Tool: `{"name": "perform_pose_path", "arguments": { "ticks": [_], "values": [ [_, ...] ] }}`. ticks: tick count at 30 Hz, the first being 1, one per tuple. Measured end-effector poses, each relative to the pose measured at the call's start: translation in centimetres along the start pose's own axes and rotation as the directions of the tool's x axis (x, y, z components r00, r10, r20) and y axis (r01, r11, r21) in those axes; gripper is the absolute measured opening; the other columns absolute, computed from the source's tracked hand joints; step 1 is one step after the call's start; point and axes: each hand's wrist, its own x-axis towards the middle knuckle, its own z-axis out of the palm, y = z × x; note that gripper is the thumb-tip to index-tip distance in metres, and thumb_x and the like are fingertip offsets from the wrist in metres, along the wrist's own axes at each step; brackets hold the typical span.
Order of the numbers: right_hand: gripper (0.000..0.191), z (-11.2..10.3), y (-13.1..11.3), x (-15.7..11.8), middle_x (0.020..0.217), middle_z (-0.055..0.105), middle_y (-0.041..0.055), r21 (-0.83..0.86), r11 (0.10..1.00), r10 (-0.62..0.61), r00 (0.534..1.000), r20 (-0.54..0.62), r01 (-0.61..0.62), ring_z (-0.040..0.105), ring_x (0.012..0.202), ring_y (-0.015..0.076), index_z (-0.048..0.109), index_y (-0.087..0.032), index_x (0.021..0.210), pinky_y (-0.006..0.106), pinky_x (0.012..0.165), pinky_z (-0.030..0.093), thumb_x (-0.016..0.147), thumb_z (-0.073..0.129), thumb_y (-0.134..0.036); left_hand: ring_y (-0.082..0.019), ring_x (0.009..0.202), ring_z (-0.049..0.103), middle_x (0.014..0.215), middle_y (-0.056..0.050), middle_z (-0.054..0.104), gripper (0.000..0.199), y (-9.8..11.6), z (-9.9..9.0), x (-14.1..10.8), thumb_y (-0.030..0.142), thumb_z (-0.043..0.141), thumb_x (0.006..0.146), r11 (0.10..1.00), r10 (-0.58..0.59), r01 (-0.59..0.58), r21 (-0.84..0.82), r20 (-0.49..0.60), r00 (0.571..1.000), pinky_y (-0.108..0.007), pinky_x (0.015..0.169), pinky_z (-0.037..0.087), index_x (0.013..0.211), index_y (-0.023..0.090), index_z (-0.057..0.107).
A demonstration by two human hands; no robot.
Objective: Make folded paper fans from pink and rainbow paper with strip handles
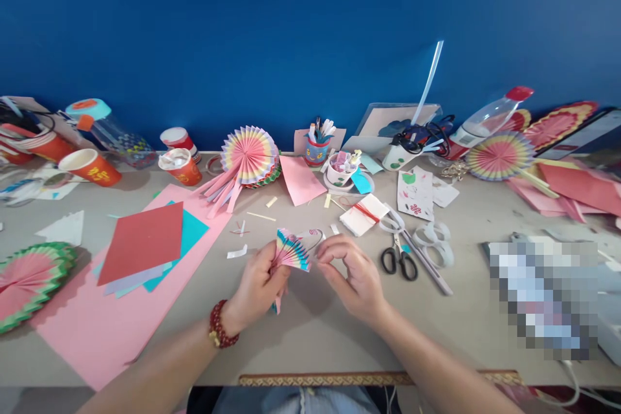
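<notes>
Bracelet point(224, 322): dark red beads, worn on left wrist point(235, 314)
Charm point(214, 338): gold-coloured, strung at bracelet's lower left
Garment point(281, 401): blue-grey, seen below bracelet

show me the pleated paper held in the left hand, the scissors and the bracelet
Pleated paper point(292, 251): head view, on its striped folds.
Scissors point(398, 249): head view, around the pivot.
Bracelet point(220, 327): head view, on its dark red beads.

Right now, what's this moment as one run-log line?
left hand: holding pleated paper | right hand: near its edge | scissors: on table
</notes>
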Motion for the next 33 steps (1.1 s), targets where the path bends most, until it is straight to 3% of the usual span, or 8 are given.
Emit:
{"name": "perform_pose_path", "arguments": {
  "ticks": [4, 8, 13, 18, 23, 30, 33],
  "values": [
    [0.001, 0.3, 0.7, -0.1, 0.092, 0.062, 0.0043, 0.129, 0.978, 0.173, 0.982, -0.082, -0.161, 0.061, 0.087, 0.019, 0.057, -0.024, 0.098, 0.033, 0.076, 0.05, 0.098, 0.056, -0.024, -0.008, 0.037, 0.039, 0.047, 0.011, 0.042, 0.029, -0.3, -0.1, 0.7, 0.048, 0.052, 0.097, 0.936, -0.128, 0.15, -0.318, 0.091, 0.988, -0.022, 0.046, 0.045, 0.089, 0.02, 0.05],
    [0.013, 0.2, 1.3, 0.0, 0.091, 0.062, 0.0031, 0.216, 0.933, 0.312, 0.946, -0.084, -0.289, 0.06, 0.082, 0.0172, 0.057, -0.024, 0.107, 0.03, 0.073, 0.051, 0.096, 0.06, -0.03, -0.005, 0.038, 0.036, 0.048, 0.012, 0.041, 0.03, -0.2, -0.1, 1.2, 0.046, 0.061, 0.093, 0.877, -0.163, 0.218, -0.428, 0.162, 0.973, -0.02, 0.045, 0.042, 0.089, 0.018, 0.052],
    [0.018, -0.1, 1.2, -0.2, 0.096, 0.062, 0.0039, 0.202, 0.95, 0.25, 0.967, -0.045, -0.236, 0.061, 0.088, 0.0171, 0.06, -0.025, 0.114, 0.031, 0.079, 0.052, 0.097, 0.059, -0.024, -0.004, 0.039, 0.032, 0.049, 0.012, 0.038, 0.029, 0.0, -0.1, 1.3, 0.043, 0.066, 0.089, 0.838, -0.214, 0.262, -0.478, 0.153, 0.965, -0.019, 0.045, 0.041, 0.086, 0.018, 0.052],
    [0.017, 0.0, 0.5, -0.1, 0.093, 0.062, 0.0038, 0.196, 0.98, 0.059, 0.996, -0.068, -0.044, 0.061, 0.088, 0.0179, 0.061, -0.025, 0.104, 0.031, 0.076, 0.052, 0.094, 0.058, -0.012, -0.005, 0.04, 0.034, 0.048, 0.012, 0.039, 0.027, 0.2, 0.0, 1.3, 0.042, 0.065, 0.089, 0.841, -0.215, 0.253, -0.477, 0.135, 0.967, -0.019, 0.046, 0.042, 0.084, 0.018, 0.052],
    [0.024, -0.1, 0.0, 0.0, 0.087, 0.063, 0.0037, 0.144, 0.985, -0.093, 0.996, -0.007, 0.093, 0.062, 0.085, 0.0193, 0.062, -0.024, 0.101, 0.035, 0.076, 0.051, 0.091, 0.055, -0.004, -0.005, 0.041, 0.036, 0.049, 0.012, 0.04, 0.022, 0.2, 0.0, 1.3, 0.037, 0.063, 0.089, 0.84, -0.22, 0.257, -0.478, 0.133, 0.966, -0.02, 0.047, 0.044, 0.084, 0.018, 0.052],
    [0.028, 0.2, 0.4, -0.1, 0.088, 0.063, 0.0027, 0.06, 0.998, -0.01, 1.0, -0.017, 0.011, 0.061, 0.082, 0.0185, 0.06, -0.025, 0.106, 0.034, 0.074, 0.052, 0.085, 0.067, -0.007, -0.005, 0.04, 0.036, 0.047, 0.011, 0.04, 0.022, 0.1, -0.2, 1.4, 0.035, 0.061, 0.089, 0.875, -0.203, 0.225, -0.428, 0.097, 0.974, -0.021, 0.047, 0.045, 0.079, 0.019, 0.051],
    [0.027, 0.3, 0.1, 0.0, 0.083, 0.064, 0.0018, -0.011, 0.997, -0.075, 0.996, -0.046, 0.075, 0.062, 0.079, 0.0178, 0.062, -0.024, 0.102, 0.034, 0.074, 0.052, 0.085, 0.063, -0.003, -0.005, 0.04, 0.034, 0.048, 0.012, 0.039, 0.023, 0.1, -0.2, 1.4, 0.038, 0.062, 0.089, 0.866, -0.212, 0.228, -0.445, 0.086, 0.974, -0.02, 0.046, 0.043, 0.08, 0.019, 0.052]
  ]
}}
